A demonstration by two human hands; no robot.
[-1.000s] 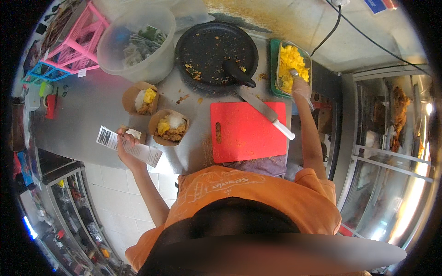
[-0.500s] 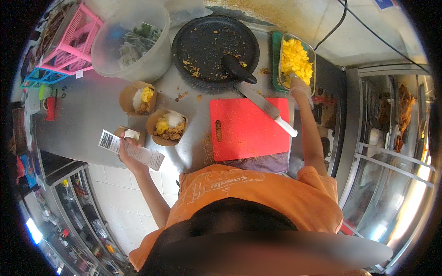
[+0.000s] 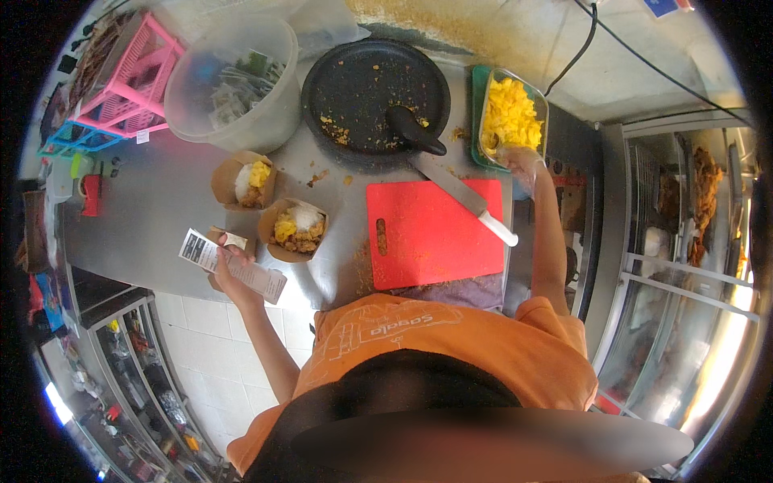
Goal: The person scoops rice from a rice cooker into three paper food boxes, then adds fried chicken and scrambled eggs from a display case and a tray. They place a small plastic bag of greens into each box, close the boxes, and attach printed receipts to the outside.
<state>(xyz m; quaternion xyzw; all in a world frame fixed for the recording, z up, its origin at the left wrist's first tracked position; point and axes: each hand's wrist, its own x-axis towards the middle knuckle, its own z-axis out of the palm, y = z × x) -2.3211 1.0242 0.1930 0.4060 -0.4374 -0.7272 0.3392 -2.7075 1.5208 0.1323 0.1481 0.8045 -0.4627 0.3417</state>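
Note:
My left hand (image 3: 232, 272) grips a printed paper slip (image 3: 200, 249) over the near-left of the counter. Behind the slip is a partly hidden brown cardboard food box (image 3: 235, 240) with something white inside; whether my fingers also hold it is unclear. At the far right, my right hand (image 3: 523, 163), in what looks like a clear plastic glove, is closed on a spoon (image 3: 493, 143) at the near edge of a clear container (image 3: 547, 121) of yellow scrambled egg (image 3: 512, 111). Two open cardboard boxes (image 3: 272, 248) hold rice, egg and brown fried pieces.
A red cutting board (image 3: 435, 249) with a white-handled knife (image 3: 475, 208) lies centrally. Beyond it sits a black stone mortar (image 3: 362, 88) with a pestle (image 3: 412, 133). A translucent tub (image 3: 181, 113) of packets and a pink basket (image 3: 137, 88) stand far left. A glass cabinet (image 3: 676, 282) is at right.
My right hand has shifted slightly nearer to me, and the spoon has moved toward the egg container's near-left corner. My left hand still grips the slip. The whole view has tilted a little.

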